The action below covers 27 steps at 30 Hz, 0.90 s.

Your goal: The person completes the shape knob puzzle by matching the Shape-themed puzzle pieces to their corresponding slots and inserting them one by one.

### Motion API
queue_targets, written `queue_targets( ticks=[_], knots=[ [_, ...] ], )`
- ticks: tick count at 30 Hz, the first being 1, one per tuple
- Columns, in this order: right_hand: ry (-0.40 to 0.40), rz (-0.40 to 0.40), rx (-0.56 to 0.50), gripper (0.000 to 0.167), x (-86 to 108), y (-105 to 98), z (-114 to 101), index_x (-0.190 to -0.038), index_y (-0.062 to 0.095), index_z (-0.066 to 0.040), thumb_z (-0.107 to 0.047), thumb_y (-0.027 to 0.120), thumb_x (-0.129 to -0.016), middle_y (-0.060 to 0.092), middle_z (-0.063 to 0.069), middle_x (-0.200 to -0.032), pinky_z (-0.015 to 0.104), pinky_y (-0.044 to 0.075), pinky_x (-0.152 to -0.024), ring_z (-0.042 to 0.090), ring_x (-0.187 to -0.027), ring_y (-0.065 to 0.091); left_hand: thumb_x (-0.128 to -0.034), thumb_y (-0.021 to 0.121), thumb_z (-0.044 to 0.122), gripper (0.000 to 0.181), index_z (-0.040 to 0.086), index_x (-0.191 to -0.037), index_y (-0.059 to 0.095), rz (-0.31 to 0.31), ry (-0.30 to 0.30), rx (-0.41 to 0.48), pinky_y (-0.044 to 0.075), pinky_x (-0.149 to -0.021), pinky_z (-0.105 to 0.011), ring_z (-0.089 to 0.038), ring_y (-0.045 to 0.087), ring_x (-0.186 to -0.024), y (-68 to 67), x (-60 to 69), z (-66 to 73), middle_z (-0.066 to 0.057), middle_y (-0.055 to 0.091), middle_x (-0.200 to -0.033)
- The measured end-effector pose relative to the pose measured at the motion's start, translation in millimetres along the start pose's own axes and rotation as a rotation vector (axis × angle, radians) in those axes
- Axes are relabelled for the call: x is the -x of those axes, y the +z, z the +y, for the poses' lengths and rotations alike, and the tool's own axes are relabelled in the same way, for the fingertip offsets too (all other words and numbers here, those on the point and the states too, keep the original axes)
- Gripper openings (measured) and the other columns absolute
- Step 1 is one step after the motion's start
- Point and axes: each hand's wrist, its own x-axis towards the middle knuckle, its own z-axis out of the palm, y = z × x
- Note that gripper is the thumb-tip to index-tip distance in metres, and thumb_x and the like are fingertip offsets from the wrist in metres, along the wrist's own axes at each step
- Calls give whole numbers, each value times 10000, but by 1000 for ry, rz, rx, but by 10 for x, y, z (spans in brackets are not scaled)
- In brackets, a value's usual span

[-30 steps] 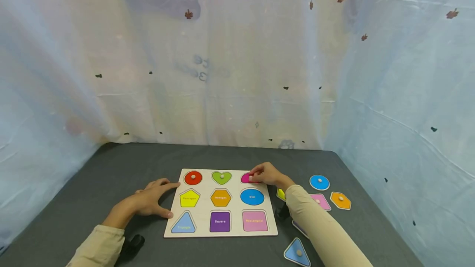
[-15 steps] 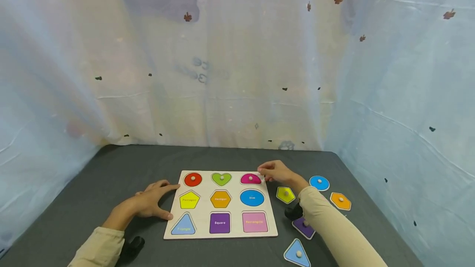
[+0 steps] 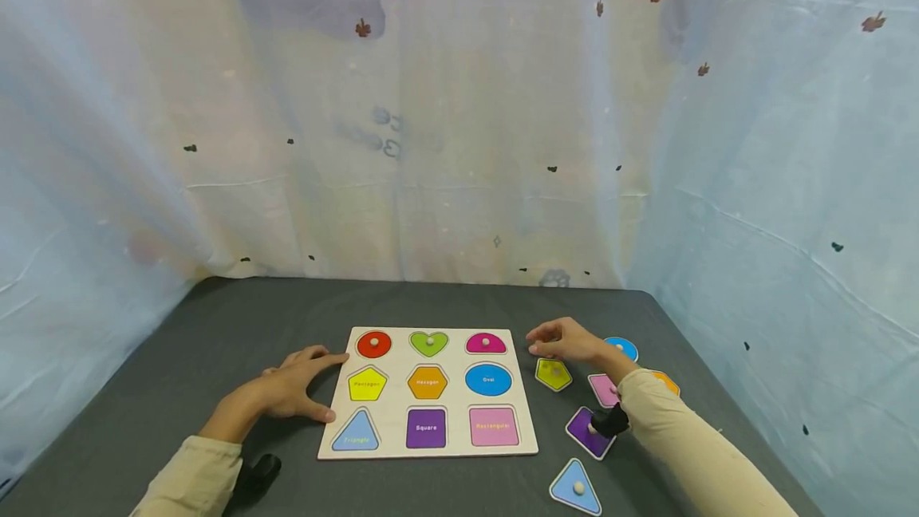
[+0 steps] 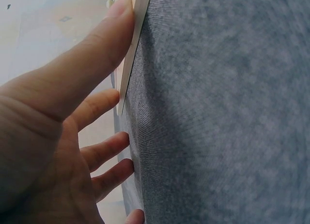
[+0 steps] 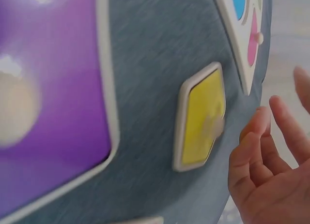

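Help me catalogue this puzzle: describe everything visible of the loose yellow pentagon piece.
The yellow pentagonal piece looks wooden: flat, pale-rimmed, with a small round knob. It lies knob up on the dark grey cloth-like tabletop, right of the pale rectangular puzzle board. The bare right hand is nearby, not touching it.

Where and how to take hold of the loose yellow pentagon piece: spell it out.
Pinch the pale knob on the yellow pentagon piece between thumb and fingertip, coming from above. The piece lies flat on the dark table with its knob up, so its thin edge would likely be harder to grip. The right hand is nearer and seems the better choice.
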Motion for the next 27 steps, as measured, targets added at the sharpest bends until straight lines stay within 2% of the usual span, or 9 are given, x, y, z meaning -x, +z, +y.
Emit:
queue_targets(
  ticks=[5,8,11,15,27],
  knots=[
    [-28,-58,12,354,124,-78,97,-1284,636,80,-97,653,-977,662,269,-1277,421,574,-938,229,-1044,670,-690,905,477,1018,202,-1544,425,-1,-2,4,260,-975,-828,-484,363,-1347,-18,12,20,-222,365,-1521],
    [-44,-76,31,323,172,-115,142,-1247,657,92,-60,661,-962,699,248,-1145,349,571,-836,181,-943,646,-694,906,469,1010,204,-1543,427,-1,0,7,258,-974,-830,-484,361,-1350,-23,16,32,-220,365,-1521],
    [-67,-97,51,308,193,-146,175,-1215,672,103,-43,678,-945,689,213,-1004,260,501,-706,132,-837,585,-696,907,464,1003,206,-1541,430,2,1,1,260,-971,-829,-483,359,-1349,-21,14,33,-219,366,-1520],
    [-69,-120,48,291,201,-162,208,-1190,688,106,-19,694,-927,651,170,-927,208,446,-640,120,-796,550,-695,909,456,1000,204,-1538,433,6,1,1,247,-975,-838,-482,352,-1356,-13,13,29,-218,363,-1524],
    [-98,-134,29,236,185,-132,256,-1119,696,140,43,697,-903,632,124,-881,193,491,-712,158,-832,556,-692,911,451,1006,193,-1539,433,9,7,11,249,-975,-834,-483,350,-1357,-20,27,43,-223,364,-1524]
  ],
)
